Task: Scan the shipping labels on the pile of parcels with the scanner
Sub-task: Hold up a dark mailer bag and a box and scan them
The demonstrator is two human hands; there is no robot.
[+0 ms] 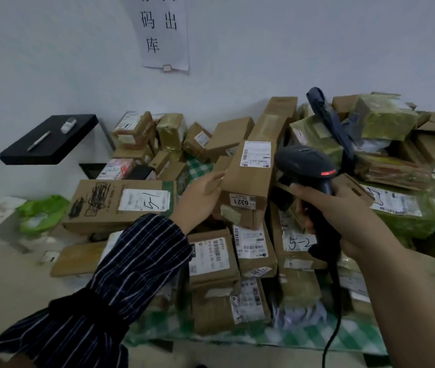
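1. Brown cardboard fills our left hand [203, 192]: its fingers curl on the left edge of a long parcel [248, 181] marked 6321. They tip it up off the heap so that the face with the shipping label [256, 154] turns toward us and the reader
2. Just right of that parcel we hold the scanner [306, 166] raised, its head close beside the label and a red light glowing on its back. We cannot see a beam on the label, so we judge the read is only being lined up
3. Our right hand [325, 208] is wrapped round the scanner's handle, right of the parcel and lower, and the cable [333, 314] hangs down from it. The two hands are apart, each clamped on its own load
4. Far left of the parcel a black shelf [49, 140] on the pale wall [38, 62] carries a marker pen [39, 140] and a small white device [68, 125]. A green bag [41, 213] lies below the shelf
5. Left of the parcel, beyond our wrist, a wide carton [115, 205] with scribbled-out print lies flat
6. High above the parcel a paper notice [164, 30] hangs on the wall
7. Beneath and behind the parcel spreads the pile of parcels [211, 251], labels facing every way, on a green checked cloth [304, 337]. We judge that many are left to scan
8. Right of the parcel, behind the scanner, a dark folded thing [327, 115], perhaps an umbrella, leans on yellowish taped boxes [386, 115]
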